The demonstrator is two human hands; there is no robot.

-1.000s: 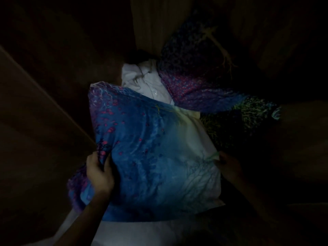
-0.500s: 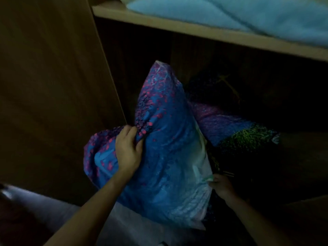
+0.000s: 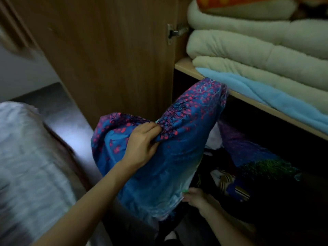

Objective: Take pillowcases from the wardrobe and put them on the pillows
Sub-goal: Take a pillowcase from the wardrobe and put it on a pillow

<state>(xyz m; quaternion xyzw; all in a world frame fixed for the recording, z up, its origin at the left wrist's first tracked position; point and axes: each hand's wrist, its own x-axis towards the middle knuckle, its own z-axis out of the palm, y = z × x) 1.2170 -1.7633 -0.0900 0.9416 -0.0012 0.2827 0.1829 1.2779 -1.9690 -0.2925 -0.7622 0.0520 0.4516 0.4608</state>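
Hands gripped a blue pillowcase [image 3: 170, 157] printed with pink blossoms at the open wardrobe, just below its shelf [image 3: 248, 99]. The left hand [image 3: 142, 144] bunched the fabric's upper edge in a closed fist; the right hand [image 3: 197, 197] pinched its pale lower corner. Folded cream blankets [image 3: 257, 45] and a light-blue blanket [image 3: 266, 93] lay on the shelf. A similar patterned cloth [image 3: 253, 155] lay in the dark compartment to the right.

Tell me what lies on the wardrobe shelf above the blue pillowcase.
On the shelf lies a light blue blanket with thick cream quilts stacked on it and something orange on top. The back of the shelf is hidden behind them.
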